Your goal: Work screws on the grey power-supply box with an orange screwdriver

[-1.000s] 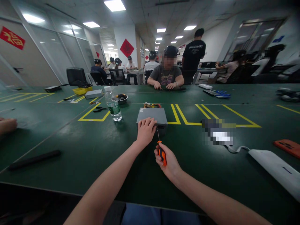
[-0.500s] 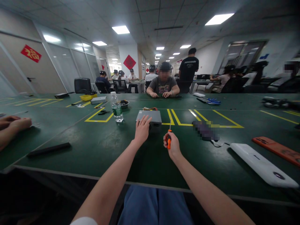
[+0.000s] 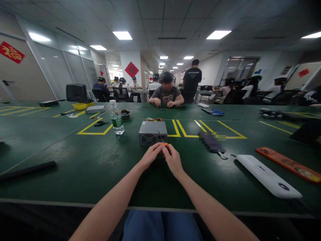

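A grey metal box (image 3: 153, 128) with a round fan grille on its near side and coloured wires behind it rests on the green table. Just in front of its right corner, my right hand (image 3: 173, 160) is closed on a screwdriver (image 3: 165, 144) with an orange handle; the thin shaft points up and left across the box's front. My left hand (image 3: 151, 155) meets the right one at the handle, its fingers pressed together around the same tool. Most of the handle is hidden by the fingers.
A water bottle (image 3: 116, 117) and a round bowl (image 3: 125, 114) stand left of the box. On the right lie a white power bank (image 3: 268, 175) and an orange phone case (image 3: 288, 164). A black bar (image 3: 27, 170) lies left. A person (image 3: 167, 92) sits opposite.
My left hand has left the box's top and come to the screwdriver. My right hand has moved left with it, in front of the box. The view has turned slightly right.
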`<state>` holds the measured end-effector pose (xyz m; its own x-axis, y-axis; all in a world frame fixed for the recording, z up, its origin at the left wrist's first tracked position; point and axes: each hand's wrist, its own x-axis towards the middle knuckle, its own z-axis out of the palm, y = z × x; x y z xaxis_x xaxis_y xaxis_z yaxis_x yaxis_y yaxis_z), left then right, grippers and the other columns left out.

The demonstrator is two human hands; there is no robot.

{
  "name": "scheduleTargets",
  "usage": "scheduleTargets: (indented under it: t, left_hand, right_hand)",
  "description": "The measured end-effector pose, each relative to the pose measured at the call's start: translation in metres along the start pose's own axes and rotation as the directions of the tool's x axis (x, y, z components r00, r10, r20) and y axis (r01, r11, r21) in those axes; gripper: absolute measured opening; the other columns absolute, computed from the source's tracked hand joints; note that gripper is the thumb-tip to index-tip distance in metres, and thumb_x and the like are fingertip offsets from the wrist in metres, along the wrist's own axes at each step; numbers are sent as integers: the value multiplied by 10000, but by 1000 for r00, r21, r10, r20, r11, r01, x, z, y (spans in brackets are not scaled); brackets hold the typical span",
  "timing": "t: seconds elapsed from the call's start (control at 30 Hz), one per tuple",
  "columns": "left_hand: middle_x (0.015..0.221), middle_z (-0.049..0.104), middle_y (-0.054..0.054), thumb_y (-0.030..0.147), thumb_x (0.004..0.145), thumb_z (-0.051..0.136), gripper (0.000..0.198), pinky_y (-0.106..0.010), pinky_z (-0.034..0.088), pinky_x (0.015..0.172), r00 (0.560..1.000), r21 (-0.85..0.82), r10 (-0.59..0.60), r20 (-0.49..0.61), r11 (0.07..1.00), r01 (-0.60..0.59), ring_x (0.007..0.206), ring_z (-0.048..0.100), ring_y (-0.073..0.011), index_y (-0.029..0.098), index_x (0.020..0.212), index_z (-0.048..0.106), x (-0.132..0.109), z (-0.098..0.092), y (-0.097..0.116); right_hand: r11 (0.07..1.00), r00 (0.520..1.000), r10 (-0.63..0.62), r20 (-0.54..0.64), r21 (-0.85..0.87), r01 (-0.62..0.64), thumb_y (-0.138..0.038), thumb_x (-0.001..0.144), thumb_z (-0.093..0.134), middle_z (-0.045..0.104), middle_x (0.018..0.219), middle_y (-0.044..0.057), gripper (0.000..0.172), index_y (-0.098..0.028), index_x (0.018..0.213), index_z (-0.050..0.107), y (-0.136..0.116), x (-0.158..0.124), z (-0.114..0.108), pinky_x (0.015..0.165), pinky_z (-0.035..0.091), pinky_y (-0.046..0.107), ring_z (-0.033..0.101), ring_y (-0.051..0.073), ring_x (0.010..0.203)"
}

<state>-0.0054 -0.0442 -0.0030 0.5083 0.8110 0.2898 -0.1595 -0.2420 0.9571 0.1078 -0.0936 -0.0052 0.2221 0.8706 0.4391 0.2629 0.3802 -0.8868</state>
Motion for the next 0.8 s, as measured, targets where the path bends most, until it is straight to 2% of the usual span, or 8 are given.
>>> scheduleTargets:
  t: [0.07, 0.27, 0.4, 0.53, 0.6, 0.67, 0.73, 0.8]
  left_hand:
    - [973, 620, -32, 431, 822, 480, 346, -259, 424, 802, 999, -108, -34, 5, 994, 35, 914, 550, -158, 191, 1039, 604, 2, 0, 2]
    - [849, 612, -9, 394, 761, 584, 233, -199, 429, 721, 984, -315, -81, -161, 949, 27, 793, 557, -103, 168, 801, 622, 13, -6, 3]
    - [793, 597, -9, 359, 745, 614, 217, -188, 438, 661, 996, -525, -90, -20, 848, 66, 689, 549, -82, 144, 776, 603, 11, -3, 9]
    - [820, 595, -24, 361, 750, 615, 233, -189, 439, 656, 990, -562, -55, 130, 819, 119, 697, 559, -91, 135, 810, 604, 3, 8, 16]
    - [851, 602, -23, 365, 767, 596, 238, -197, 438, 695, 991, -510, -35, 127, 855, 96, 737, 565, -97, 150, 869, 610, 1, 12, 17]
    - [865, 613, -27, 374, 790, 560, 253, -221, 438, 736, 998, -345, 7, 68, 939, 17, 782, 571, -116, 158, 911, 615, 2, 12, 18]
    - [856, 622, -34, 365, 819, 514, 246, -251, 437, 773, 991, -62, 117, -69, 991, -121, 813, 579, -138, 158, 905, 616, 5, 10, 19]
    - [861, 625, -41, 339, 853, 449, 236, -280, 436, 800, 936, 240, 278, -218, 944, -224, 835, 585, -154, 169, 907, 604, 11, 4, 23]
  right_hand:
    - [998, 999, -45, 6, -53, 45, -386, 786, 494, 543, 638, -28, 191, -205, 779, 553, 1, 1, 1, 535, 386, 238, 500, 124, 567]
    - [960, 967, -236, -96, -177, 216, -250, 763, 520, 539, 854, 23, 209, -202, 957, 459, -7, -3, 2, 676, 448, 296, 544, 150, 741]
    - [880, 899, -433, -67, -246, 405, -233, 743, 562, 497, 935, 45, 191, -214, 923, 500, -18, -10, -3, 772, 442, 337, 517, 173, 871]
    - [796, 841, -540, 27, -307, 521, -226, 752, 572, 501, 857, 25, 146, -238, 897, 558, -26, -13, -11, 717, 463, 311, 526, 155, 797]
    - [770, 830, -554, 61, -340, 539, -208, 783, 536, 513, 826, 21, 139, -240, 914, 567, -28, -9, -18, 682, 468, 295, 531, 143, 757]
    - [748, 825, -558, 92, -375, 548, -206, 796, 523, 532, 842, 30, 172, -239, 956, 574, -29, -2, -27, 679, 468, 295, 540, 146, 761]
    - [721, 816, -558, 149, -400, 566, -228, 779, 553, 556, 877, 36, 207, -253, 981, 592, -28, 8, -38, 702, 468, 306, 554, 158, 788]
    - [704, 810, -553, 195, -410, 580, -252, 761, 580, 588, 909, 32, 215, -272, 974, 605, -22, 18, -51, 750, 465, 323, 569, 174, 831]
